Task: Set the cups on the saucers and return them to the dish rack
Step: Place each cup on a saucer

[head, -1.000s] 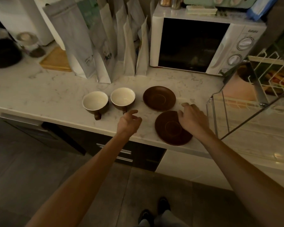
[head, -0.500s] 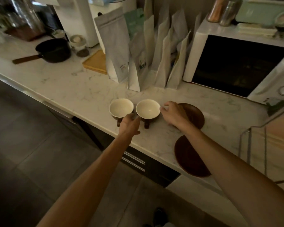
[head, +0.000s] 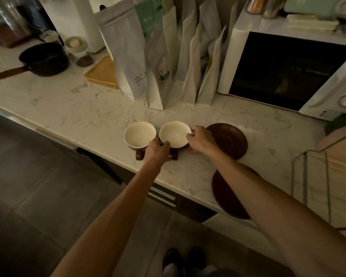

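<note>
right hand (head: 200, 139) now grips right cup (head: 175, 133).

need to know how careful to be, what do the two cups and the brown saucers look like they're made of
Cups and: probably glazed ceramic, with smooth cream insides, a dark brown outside and a thick rim. Saucers and: likely ceramic too, matching brown with a soft sheen and a pressed centre well, though in this dim light dark wood can't be excluded.

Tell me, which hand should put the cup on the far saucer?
Probably the right hand. It already grips the right cup by its rim, and the far saucer lies just beside it. The left hand sits between the two cups, farther from that saucer.
</note>
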{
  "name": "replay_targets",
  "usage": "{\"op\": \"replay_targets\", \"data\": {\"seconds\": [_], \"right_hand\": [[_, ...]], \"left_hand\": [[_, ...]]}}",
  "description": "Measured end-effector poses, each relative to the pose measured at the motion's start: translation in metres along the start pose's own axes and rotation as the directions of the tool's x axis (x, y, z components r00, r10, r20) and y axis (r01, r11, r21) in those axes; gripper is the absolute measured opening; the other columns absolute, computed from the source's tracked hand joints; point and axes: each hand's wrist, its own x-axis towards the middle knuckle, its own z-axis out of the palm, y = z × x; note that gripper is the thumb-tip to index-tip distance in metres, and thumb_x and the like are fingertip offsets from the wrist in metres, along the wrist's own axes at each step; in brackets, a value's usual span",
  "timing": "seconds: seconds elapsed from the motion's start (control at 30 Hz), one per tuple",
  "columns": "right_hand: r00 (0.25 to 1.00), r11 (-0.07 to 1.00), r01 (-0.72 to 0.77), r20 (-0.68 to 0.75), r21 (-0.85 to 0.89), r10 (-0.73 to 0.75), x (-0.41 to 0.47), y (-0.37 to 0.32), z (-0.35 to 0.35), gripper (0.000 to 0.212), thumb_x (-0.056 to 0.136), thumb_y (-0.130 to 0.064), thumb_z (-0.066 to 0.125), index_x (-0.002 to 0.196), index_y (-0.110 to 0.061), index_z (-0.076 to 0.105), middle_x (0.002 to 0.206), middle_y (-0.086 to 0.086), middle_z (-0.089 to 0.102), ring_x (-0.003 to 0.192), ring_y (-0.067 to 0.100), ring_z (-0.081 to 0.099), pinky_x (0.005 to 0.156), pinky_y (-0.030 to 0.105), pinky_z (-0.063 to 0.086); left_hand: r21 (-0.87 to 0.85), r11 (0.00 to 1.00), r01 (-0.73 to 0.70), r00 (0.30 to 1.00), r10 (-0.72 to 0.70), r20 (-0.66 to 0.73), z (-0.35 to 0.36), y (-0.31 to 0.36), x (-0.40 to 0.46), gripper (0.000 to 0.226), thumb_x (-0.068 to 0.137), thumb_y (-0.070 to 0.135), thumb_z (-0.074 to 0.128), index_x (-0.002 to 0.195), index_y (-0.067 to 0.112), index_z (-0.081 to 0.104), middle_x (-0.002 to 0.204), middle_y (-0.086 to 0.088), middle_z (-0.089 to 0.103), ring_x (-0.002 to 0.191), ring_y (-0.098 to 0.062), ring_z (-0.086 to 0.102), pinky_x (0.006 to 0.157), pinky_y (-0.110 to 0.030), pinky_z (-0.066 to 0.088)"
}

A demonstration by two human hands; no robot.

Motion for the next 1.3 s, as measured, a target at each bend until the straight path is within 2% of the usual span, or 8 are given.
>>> {"op": "replay_targets", "data": {"seconds": [0.1, 0.27, 0.4, 0.67, 0.8, 0.93, 1.1, 1.3], "right_hand": [[1.000, 0.999, -0.027, -0.008, 0.040, 0.027, -0.001, 0.000, 0.004, 0.038, 0.093, -0.010, 0.049, 0.130, -0.008, 0.055, 0.117, 0.016, 0.064, 0.069, 0.027, 0.073, 0.058, 0.041, 0.063], [0.998, 1.000, -0.025, -0.060, -0.010, 0.024, -0.003, -0.002, -0.001, 0.030, 0.093, -0.010, 0.052, 0.121, -0.004, 0.060, 0.104, 0.017, 0.070, 0.061, 0.023, 0.073, 0.054, 0.037, 0.062], [0.993, 0.998, -0.028, -0.109, 0.050, 0.033, -0.005, -0.003, -0.018, 0.028, 0.092, -0.010, 0.050, 0.116, -0.003, 0.061, 0.101, 0.018, 0.070, 0.062, 0.026, 0.073, 0.057, 0.039, 0.063], [0.975, 0.993, -0.113, -0.190, 0.041, 0.119, -0.017, 0.021, -0.068, 0.025, 0.094, -0.009, 0.053, 0.117, -0.003, 0.060, 0.104, 0.016, 0.071, 0.065, 0.023, 0.074, 0.067, 0.039, 0.063], [0.955, 0.985, -0.171, -0.242, 0.013, 0.169, -0.021, 0.037, -0.088, 0.026, 0.093, -0.006, 0.051, 0.116, -0.002, 0.061, 0.098, 0.018, 0.072, 0.064, 0.026, 0.073, 0.068, 0.039, 0.063], [0.941, 0.978, -0.208, -0.277, -0.014, 0.196, -0.022, 0.050, -0.098, 0.027, 0.093, -0.008, 0.049, 0.118, -0.003, 0.060, 0.097, 0.018, 0.073, 0.061, 0.024, 0.073, 0.067, 0.038, 0.063], [0.928, 0.975, -0.222, -0.310, -0.021, 0.205, -0.016, 0.063, -0.101, 0.029, 0.093, -0.008, 0.050, 0.120, -0.004, 0.059, 0.101, 0.017, 0.072, 0.061, 0.025, 0.073, 0.068, 0.041, 0.062], [0.936, 0.975, -0.218, -0.292, -0.045, 0.196, -0.009, 0.073, -0.101, 0.027, 0.093, -0.008, 0.047, 0.114, -0.006, 0.063, 0.088, 0.013, 0.074, 0.055, 0.023, 0.072, 0.067, 0.041, 0.062]], "left_hand": [[0.063, 0.998, -0.020, 0.999, 0.022, -0.030, 0.001, -0.002, -0.001, 0.041, 0.090, 0.018, 0.052, 0.130, 0.010, 0.050, 0.113, -0.018, 0.064, 0.096, -0.034, 0.066, 0.078, -0.050, 0.058], [0.031, 0.997, -0.064, 0.998, 0.065, -0.009, 0.000, -0.001, -0.003, 0.043, 0.090, 0.018, 0.055, 0.132, 0.010, 0.049, 0.116, -0.015, 0.063, 0.096, -0.031, 0.066, 0.078, -0.048, 0.059], [0.011, 0.992, -0.126, 0.992, 0.125, 0.030, 0.004, 0.012, -0.006, 0.044, 0.091, 0.020, 0.058, 0.133, 0.009, 0.050, 0.114, -0.016, 0.066, 0.093, -0.027, 0.069, 0.076, -0.044, 0.060], [-0.070, 0.987, -0.142, 0.966, 0.153, 0.208, 0.044, 0.038, -0.024, 0.046, 0.094, 0.018, 0.056, 0.136, 0.004, 0.045, 0.091, -0.010, 0.065, 0.083, -0.021, 0.066, 0.063, -0.028, 0.059], [-0.020, 0.988, -0.155, 0.953, 0.155, 0.259, 0.069, 0.040, -0.030, 0.047, 0.095, 0.020, 0.055, 0.137, 0.002, 0.044, 0.106, -0.021, 0.066, 0.093, -0.028, 0.067, 0.075, -0.040, 0.059], [0.037, 0.984, -0.172, 0.952, 0.156, 0.265, 0.088, 0.041, -0.032, 0.041, 0.093, 0.022, 0.057, 0.129, 0.003, 0.051, 0.105, -0.018, 0.068, 0.094, -0.029, 0.068, 0.079, -0.048, 0.059], [0.080, 0.976, -0.203, 0.944, 0.174, 0.279, 0.102, 0.043, -0.032, 0.034, 0.093, 0.020, 0.056, 0.123, 0.004, 0.055, 0.102, -0.013, 0.067, 0.091, -0.028, 0.070, 0.078, -0.048, 0.059], [0.109, 0.976, -0.188, 0.946, 0.151, 0.286, 0.109, 0.038, -0.027, 0.033, 0.092, 0.022, 0.058, 0.121, 0.005, 0.057, 0.101, -0.016, 0.069, 0.090, -0.028, 0.070, 0.077, -0.047, 0.059]]}}
